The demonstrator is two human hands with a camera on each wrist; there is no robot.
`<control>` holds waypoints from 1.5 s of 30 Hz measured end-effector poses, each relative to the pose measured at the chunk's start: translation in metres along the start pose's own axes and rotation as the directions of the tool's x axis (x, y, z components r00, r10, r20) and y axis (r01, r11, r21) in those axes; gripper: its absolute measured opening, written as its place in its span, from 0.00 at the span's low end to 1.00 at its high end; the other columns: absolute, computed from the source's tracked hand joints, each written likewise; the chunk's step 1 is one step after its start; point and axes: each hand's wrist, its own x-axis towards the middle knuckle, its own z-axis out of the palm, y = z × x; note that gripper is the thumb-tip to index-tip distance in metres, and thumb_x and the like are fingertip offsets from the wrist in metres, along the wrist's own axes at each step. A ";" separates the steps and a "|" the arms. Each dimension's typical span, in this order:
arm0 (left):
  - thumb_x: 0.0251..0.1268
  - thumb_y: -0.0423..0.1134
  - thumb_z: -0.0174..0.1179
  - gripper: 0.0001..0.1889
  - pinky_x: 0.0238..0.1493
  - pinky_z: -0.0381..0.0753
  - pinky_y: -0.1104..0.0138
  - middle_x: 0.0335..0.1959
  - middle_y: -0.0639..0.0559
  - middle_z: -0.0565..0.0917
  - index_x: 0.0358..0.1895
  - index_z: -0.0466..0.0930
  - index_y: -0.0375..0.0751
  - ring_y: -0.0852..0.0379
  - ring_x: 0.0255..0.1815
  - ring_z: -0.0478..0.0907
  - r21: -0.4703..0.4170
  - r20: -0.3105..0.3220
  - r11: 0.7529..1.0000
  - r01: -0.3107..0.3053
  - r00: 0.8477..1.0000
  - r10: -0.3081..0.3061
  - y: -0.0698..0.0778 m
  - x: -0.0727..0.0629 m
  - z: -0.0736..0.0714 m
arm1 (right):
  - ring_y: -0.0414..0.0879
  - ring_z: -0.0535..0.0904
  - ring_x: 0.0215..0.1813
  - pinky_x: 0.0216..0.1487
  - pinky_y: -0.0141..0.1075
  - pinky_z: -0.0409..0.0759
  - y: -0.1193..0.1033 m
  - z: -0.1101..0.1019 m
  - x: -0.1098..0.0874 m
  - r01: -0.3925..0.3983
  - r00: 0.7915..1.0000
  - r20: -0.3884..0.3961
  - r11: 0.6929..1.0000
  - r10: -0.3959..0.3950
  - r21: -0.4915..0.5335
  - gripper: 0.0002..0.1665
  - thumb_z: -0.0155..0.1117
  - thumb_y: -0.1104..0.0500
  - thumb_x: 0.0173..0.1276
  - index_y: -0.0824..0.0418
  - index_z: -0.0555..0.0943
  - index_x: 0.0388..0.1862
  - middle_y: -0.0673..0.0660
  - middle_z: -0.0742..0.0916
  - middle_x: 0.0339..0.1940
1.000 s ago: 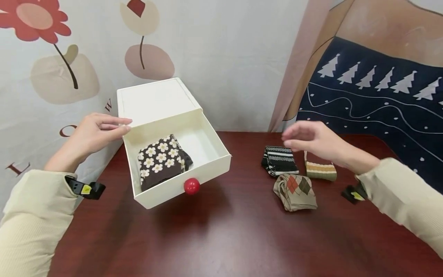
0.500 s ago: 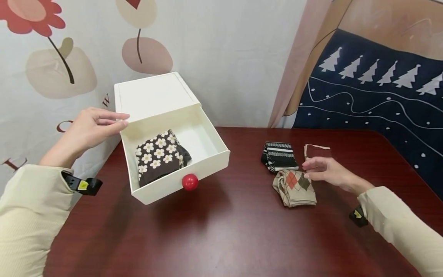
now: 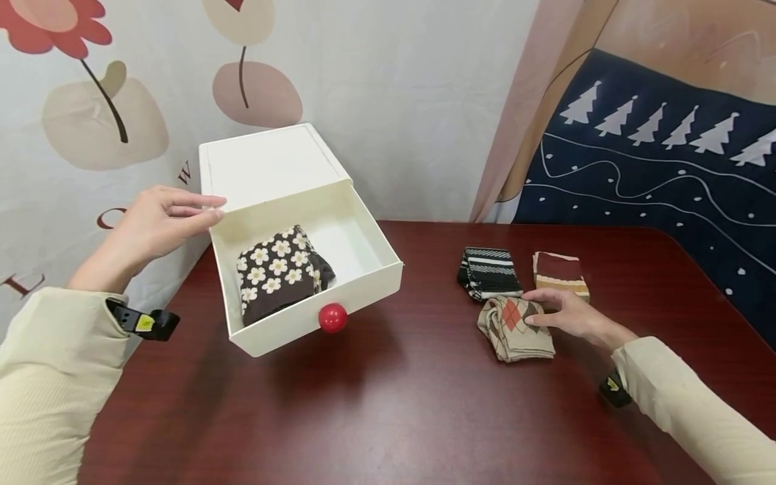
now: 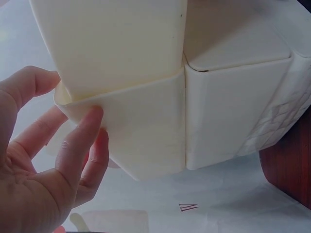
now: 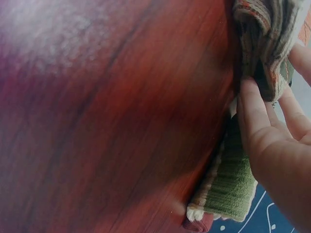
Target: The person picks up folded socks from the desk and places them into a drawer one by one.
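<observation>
A white box (image 3: pixel 273 165) stands tilted on the table, its drawer (image 3: pixel 366 291) pulled out and fitted with a red round knob (image 3: pixel 333 318). Inside lie folded dark socks (image 3: pixel 279 266) with white flowers. My left hand (image 3: pixel 154 225) pinches the left edge of the box casing; the left wrist view shows thumb and fingers at its corner (image 4: pixel 121 116). To the right, my right hand (image 3: pixel 572 320) holds the edge of folded beige argyle socks (image 3: pixel 518 340), thumb on top. In the right wrist view, fingers reach along the folded edge of these socks (image 5: pixel 267 43).
Black-and-white striped socks (image 3: pixel 488 271) lie just behind the argyle pair. Maroon, yellow and green socks (image 3: pixel 559 269) lie to their right, behind my right hand. A dark red wooden table (image 3: pixel 412 411) carries everything, with a printed curtain (image 3: pixel 412 121) behind.
My right hand has come down from above the striped socks, past the maroon pair, onto the argyle socks. My left hand keeps its place on the box. The view has tipped slightly.
</observation>
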 end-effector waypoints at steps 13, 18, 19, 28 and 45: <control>0.59 0.40 0.56 0.20 0.31 0.66 0.84 0.50 0.36 0.70 0.52 0.74 0.30 0.83 0.31 0.68 -0.007 0.005 1.000 0.003 1.000 -0.003 0.004 0.000 0.000 | 0.47 0.74 0.39 0.37 0.36 0.73 0.002 0.001 0.002 0.045 0.999 0.033 0.996 -0.043 -0.076 0.35 0.67 0.56 0.54 0.74 0.68 0.56 0.63 0.79 0.44; 0.59 0.40 0.56 0.20 0.31 0.65 0.85 0.50 0.35 0.70 0.52 0.74 0.29 0.84 0.31 0.67 0.001 0.005 1.000 0.000 1.000 0.000 0.004 0.001 0.000 | 0.47 0.74 0.41 0.39 0.35 0.73 0.002 0.002 0.001 0.024 0.999 0.048 0.998 -0.022 -0.054 0.37 0.67 0.55 0.54 0.75 0.67 0.56 0.63 0.80 0.43; 0.59 0.40 0.56 0.20 0.31 0.65 0.85 0.50 0.35 0.70 0.52 0.74 0.29 0.84 0.31 0.67 0.000 0.006 1.000 -0.001 1.000 0.001 0.004 0.001 0.000 | 0.47 0.74 0.41 0.40 0.35 0.73 0.002 0.003 0.001 0.009 0.999 0.045 0.999 -0.007 -0.046 0.37 0.67 0.55 0.53 0.75 0.68 0.56 0.63 0.80 0.43; 0.59 0.41 0.56 0.21 0.31 0.65 0.85 0.50 0.35 0.68 0.52 0.74 0.29 0.83 0.31 0.66 -0.003 0.004 1.000 0.003 1.000 -0.003 0.004 0.000 0.000 | 0.40 0.74 0.41 0.42 0.30 0.71 0.001 0.006 -0.002 -0.011 0.997 0.078 0.997 0.004 0.078 0.30 0.66 0.57 0.55 0.74 0.70 0.51 0.60 0.80 0.42; 0.59 0.41 0.56 0.21 0.31 0.64 0.85 0.50 0.35 0.67 0.52 0.73 0.30 0.84 0.31 0.66 0.004 0.003 1.000 0.004 1.000 -0.004 0.003 -0.001 0.001 | 0.43 0.78 0.32 0.31 0.37 0.77 -0.010 0.017 -0.015 0.047 0.997 0.032 0.917 -0.065 0.397 0.24 0.60 0.67 0.58 0.64 0.63 0.52 0.51 0.81 0.35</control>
